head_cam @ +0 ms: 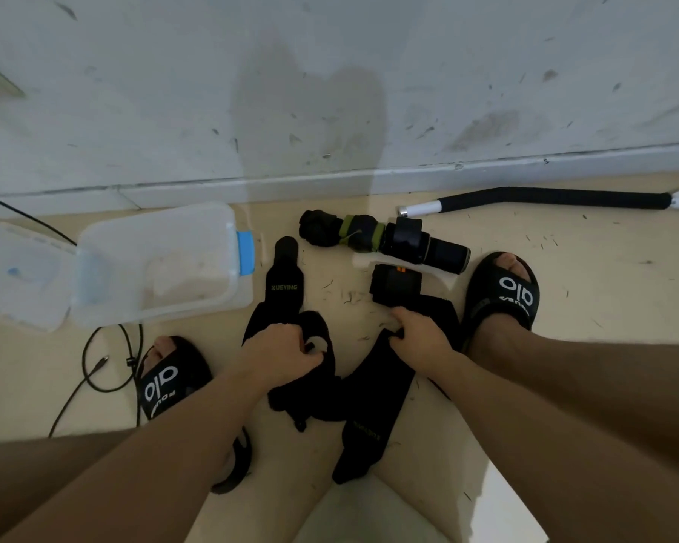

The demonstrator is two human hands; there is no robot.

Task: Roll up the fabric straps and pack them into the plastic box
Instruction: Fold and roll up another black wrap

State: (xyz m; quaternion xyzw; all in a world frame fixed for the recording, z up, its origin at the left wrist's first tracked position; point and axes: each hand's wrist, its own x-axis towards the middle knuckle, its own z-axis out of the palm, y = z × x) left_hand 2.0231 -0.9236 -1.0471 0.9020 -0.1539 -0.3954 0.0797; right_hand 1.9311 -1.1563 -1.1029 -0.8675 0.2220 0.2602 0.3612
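Note:
A clear plastic box [197,299] with a blue clip stands open and empty on the floor at the left, its lid [20,276] lying beside it. Black fabric straps lie tangled between my feet. My left hand [281,352] is closed on the strap marked XUEYING [285,286]. My right hand [422,339] pinches the top edge of a second black strap [373,405] that runs toward me. Several rolled straps [385,239] lie in a row near the wall, black and one green-banded. A folded black strap with orange marks [394,286] sits just below them.
My feet in black slippers [502,295] flank the straps on both sides. A black cable [106,370] loops on the floor left of my left foot. A black padded bar with white ends [545,199] lies along the baseboard at the right. The wall is close ahead.

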